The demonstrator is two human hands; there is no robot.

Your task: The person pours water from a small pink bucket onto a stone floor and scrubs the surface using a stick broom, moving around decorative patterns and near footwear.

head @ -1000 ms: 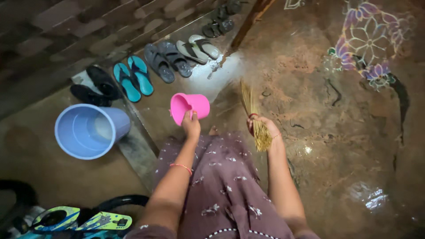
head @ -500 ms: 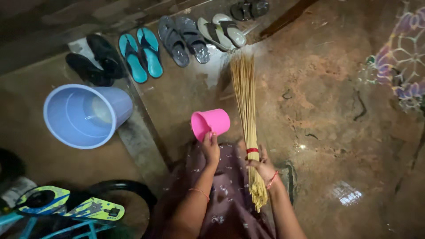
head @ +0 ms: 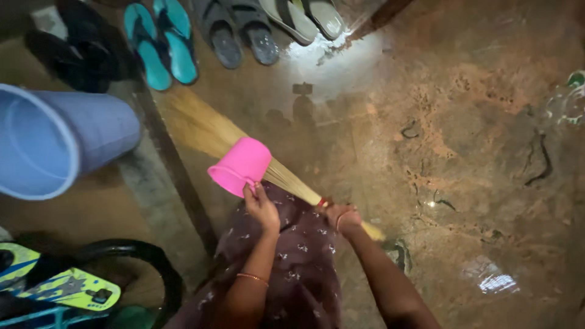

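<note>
The left grip (head: 262, 206) pinches the handle of a pink mug (head: 241, 165), tilted just above it. The right grip (head: 341, 216) wraps the stick broom (head: 207, 131), whose bristles fan up-left behind the mug toward the blue bucket (head: 55, 137).

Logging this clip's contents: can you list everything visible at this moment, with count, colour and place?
mug: 1, pink, held tilted at centre
broom: 1, straw-coloured with red band, fanned across floor toward upper left
bucket: 1, pale blue, left edge
sandals: four pairs in a row at top: black, teal, grey, beige
cycle: 1, blue frame with yellow-green panel, bottom left
floor: brown, wet, right side
left hand: grip on mug handle
right hand: grip on broom handle
</note>
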